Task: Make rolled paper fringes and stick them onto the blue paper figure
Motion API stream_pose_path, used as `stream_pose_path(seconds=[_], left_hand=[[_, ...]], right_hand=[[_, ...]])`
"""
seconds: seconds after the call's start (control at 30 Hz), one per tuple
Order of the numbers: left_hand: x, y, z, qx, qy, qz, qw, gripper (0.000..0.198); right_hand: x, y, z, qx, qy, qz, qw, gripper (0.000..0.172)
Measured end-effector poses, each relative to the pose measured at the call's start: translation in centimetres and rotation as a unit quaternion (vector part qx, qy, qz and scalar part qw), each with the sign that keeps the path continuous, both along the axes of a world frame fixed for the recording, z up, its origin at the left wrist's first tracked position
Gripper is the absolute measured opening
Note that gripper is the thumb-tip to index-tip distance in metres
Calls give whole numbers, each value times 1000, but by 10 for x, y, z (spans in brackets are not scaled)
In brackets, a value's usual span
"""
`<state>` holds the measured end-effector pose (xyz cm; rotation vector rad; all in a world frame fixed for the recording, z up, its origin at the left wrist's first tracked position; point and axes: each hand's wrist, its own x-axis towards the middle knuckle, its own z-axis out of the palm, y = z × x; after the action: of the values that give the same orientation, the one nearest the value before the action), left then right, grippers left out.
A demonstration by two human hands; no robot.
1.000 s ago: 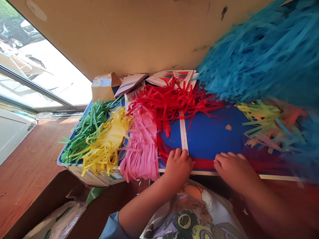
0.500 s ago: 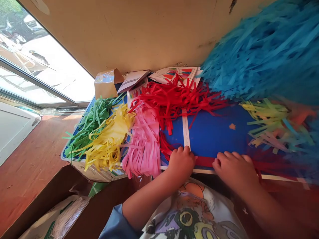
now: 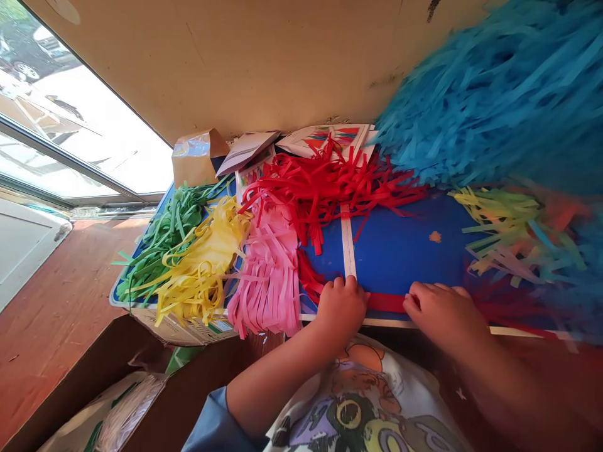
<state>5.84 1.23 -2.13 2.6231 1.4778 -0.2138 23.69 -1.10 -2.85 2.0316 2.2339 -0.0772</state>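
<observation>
The left hand (image 3: 340, 312) is pressing down at the foot of a white paper strip (image 3: 348, 248), its grip curled with the fingers together; I cannot tell whether it is clamped on anything; the right hand (image 3: 443, 314) is resting on the end of a red paper strip (image 3: 386, 302), its grip lying apart with the fingers spread; that red strip is running between both hands along a lower white paper strip (image 3: 424, 324), and all three strips are lying on a blue board (image 3: 405, 251); a pink paper fringe (image 3: 266, 276) is hanging just beside the left hand; a red paper fringe (image 3: 325, 188) is spreading above it, with a yellow paper fringe (image 3: 198, 263) and a green paper fringe (image 3: 164, 245) lying further left; a turquoise paper fringe (image 3: 494, 107) is bulking, blurred, at the upper right, above a multicoloured paper fringe (image 3: 513, 238); a printed T-shirt (image 3: 358, 402) is showing below the arms.
</observation>
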Motion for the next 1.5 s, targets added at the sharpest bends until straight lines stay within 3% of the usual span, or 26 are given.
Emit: stream_pose_path(seconds=[0.2, 0.57, 0.7, 0.83, 0.93, 1.03, 1.1, 1.13, 1.17, 1.2, 1.23, 1.27, 1.33, 1.4, 1.5], left_hand=[[0, -3, -2, 21, -1, 19, 1000, 24], [-1, 6, 0, -3, 3, 18, 1000, 26], [0, 5, -1, 61, -15, 34, 997, 19], [-19, 12, 9, 177, -43, 135, 974, 13], [-48, 25, 27, 239, -55, 251, 936, 17], [-69, 29, 46, 319, -93, 296, 896, 22], [-67, 20, 51, 340, -128, 257, 896, 25], [-59, 13, 49, 333, -142, 200, 911, 28], [-49, 4, 45, 295, -152, 109, 937, 32], [-37, -6, 38, 237, -154, -25, 959, 38], [-25, -15, 30, 170, -140, -149, 964, 46], [-13, -24, 20, 134, -136, -230, 954, 56], [5, -34, 3, 104, -134, -286, 943, 77], [12, -37, -8, 89, -130, -278, 948, 92], [9, -33, -12, 65, -93, -263, 958, 100]], right_hand=[[-8, -4, 2, 62, -61, 10, 996, 14], [-3, -1, -4, 86, -52, 32, 994, 8], [-7, -4, -1, 111, -65, 39, 991, 9], [-10, -8, 2, 124, -75, 32, 989, 13], [-12, -9, 3, 131, -75, 21, 988, 13], [-13, -9, 2, 142, -76, 13, 987, 13], [-13, -9, 2, 148, -77, 13, 986, 14], [-13, -9, 2, 149, -77, 12, 986, 15], [-13, -9, 2, 146, -76, 10, 986, 15], [-13, -9, 1, 140, -74, 7, 987, 14], [-13, -9, 1, 132, -70, 5, 989, 13], [-12, -10, 1, 123, -64, 3, 990, 12], [-12, -11, 0, 108, -53, -4, 993, 8], [-12, -11, -1, 105, -53, -10, 993, 7], [-14, -12, 0, 115, -66, -9, 991, 7]])
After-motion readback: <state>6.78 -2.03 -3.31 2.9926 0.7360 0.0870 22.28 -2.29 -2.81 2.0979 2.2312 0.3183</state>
